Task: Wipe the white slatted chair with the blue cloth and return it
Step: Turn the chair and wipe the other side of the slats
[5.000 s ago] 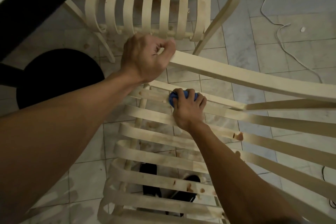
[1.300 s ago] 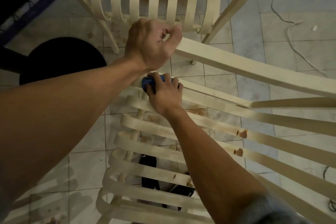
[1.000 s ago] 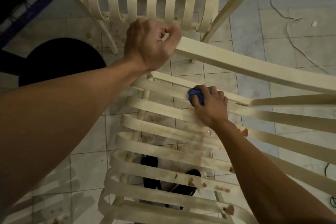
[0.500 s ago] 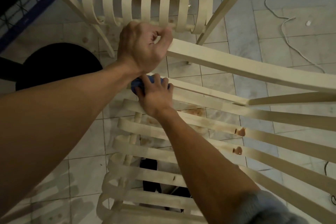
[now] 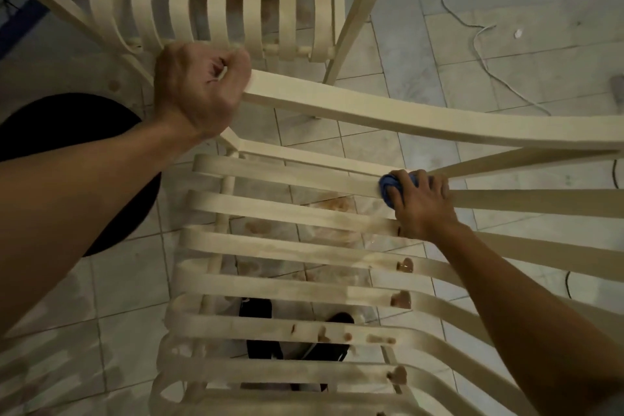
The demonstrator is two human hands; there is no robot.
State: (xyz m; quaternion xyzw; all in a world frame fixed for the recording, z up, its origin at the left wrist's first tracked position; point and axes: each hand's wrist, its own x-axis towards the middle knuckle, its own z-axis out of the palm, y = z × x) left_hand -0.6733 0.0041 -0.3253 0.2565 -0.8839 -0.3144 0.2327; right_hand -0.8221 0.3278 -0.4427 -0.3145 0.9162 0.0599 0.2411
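Left hand [image 5: 199,91] gripping white slatted chair [image 5: 283,246] rail, right hand [image 5: 420,209] with blue cloth [image 5: 388,184] on top slat

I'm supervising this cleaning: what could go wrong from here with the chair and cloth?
If the left hand slips off the rail, the chair may shift toward the feet seen under the slats. The right hand presses the bunched blue cloth on the top slat only; brown spots on lower slats could be missed.

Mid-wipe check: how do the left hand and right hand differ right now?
The left hand is a fist gripping the upper rail; the right hand holds the blue cloth on a slat. The left hand is higher in view and holds no cloth; the right hand is lower. Both touch the white chair.
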